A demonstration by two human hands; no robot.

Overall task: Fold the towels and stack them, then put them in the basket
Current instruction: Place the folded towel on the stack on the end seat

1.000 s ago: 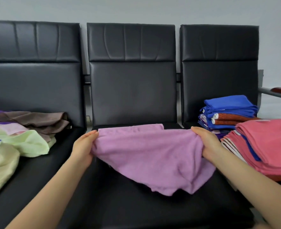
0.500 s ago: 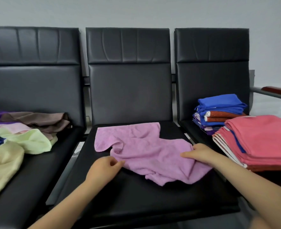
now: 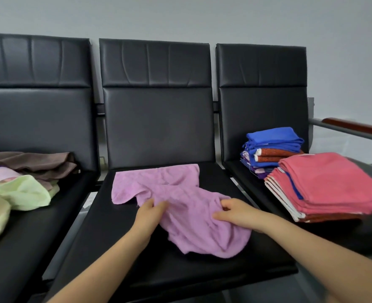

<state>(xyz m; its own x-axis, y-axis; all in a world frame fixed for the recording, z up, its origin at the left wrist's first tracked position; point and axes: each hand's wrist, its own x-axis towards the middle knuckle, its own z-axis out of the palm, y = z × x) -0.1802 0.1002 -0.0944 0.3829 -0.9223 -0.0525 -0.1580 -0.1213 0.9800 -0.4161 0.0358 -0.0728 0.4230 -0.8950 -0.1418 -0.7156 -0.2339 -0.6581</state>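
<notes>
The pink towel (image 3: 180,206) lies rumpled across the middle seat (image 3: 115,237), reaching its back edge; the left hand (image 3: 146,217) pinches its near-left fold; the right hand (image 3: 235,212) apparently grips bunched cloth toward the right edge.

Pink towel (image 3: 180,206) crumpled, unfolded, on middle seat; folded stacks (image 3: 324,186) apparently rightward.

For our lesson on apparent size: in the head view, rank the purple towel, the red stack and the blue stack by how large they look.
1. Purple towel
2. Red stack, close to it; being nearer the camera makes this unsure
3. Blue stack, clearly smallest
</notes>
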